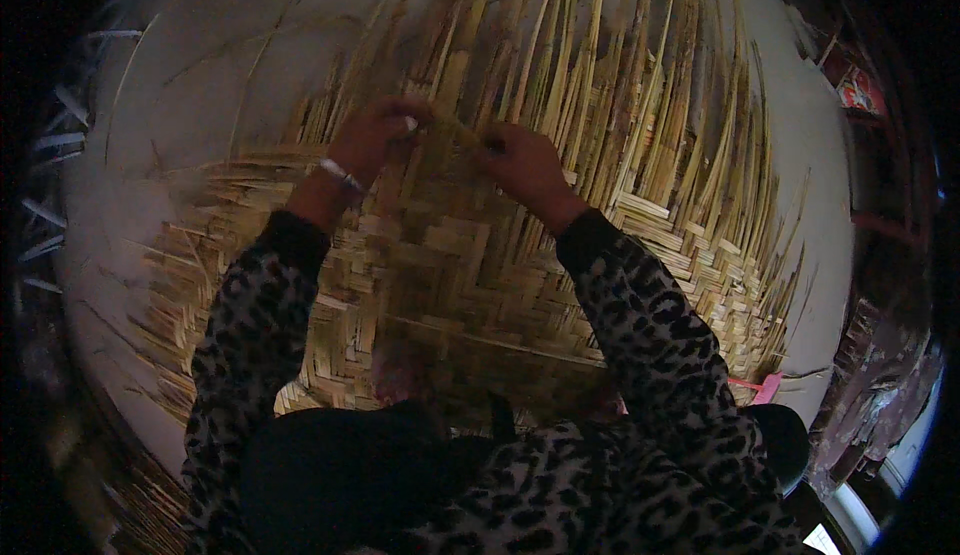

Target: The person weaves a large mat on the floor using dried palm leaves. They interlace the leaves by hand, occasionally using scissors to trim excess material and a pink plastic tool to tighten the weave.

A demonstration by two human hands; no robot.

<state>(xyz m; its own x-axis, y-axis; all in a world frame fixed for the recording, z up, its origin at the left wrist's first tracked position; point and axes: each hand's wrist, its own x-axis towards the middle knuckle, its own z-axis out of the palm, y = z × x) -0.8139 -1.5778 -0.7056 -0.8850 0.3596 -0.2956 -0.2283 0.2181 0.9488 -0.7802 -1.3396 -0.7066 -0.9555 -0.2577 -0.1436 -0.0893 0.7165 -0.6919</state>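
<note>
A half-woven mat (460, 255) of flat, straw-coloured split cane or reed strips lies beneath me in a zigzag weave. Long loose strips (640, 85) fan out from its far edge. Above that far part, my left hand (375, 140), with a pale band at the wrist, pinches one end of a strip (455, 130). My right hand (528, 163) grips the same strip a short way to the right, its fingers curled closed. The strip spans the gap between both hands; shadow and blur hide its exact ends.
Pale floor (180, 75) surrounds the mat. A pink plastic piece (768, 388) lies by the mat's right edge. Thin dark sticks (140, 500) are piled at lower left. Brown crumpled material (870, 375) lies along the right side. My feet (400, 370) rest at the mat's near part.
</note>
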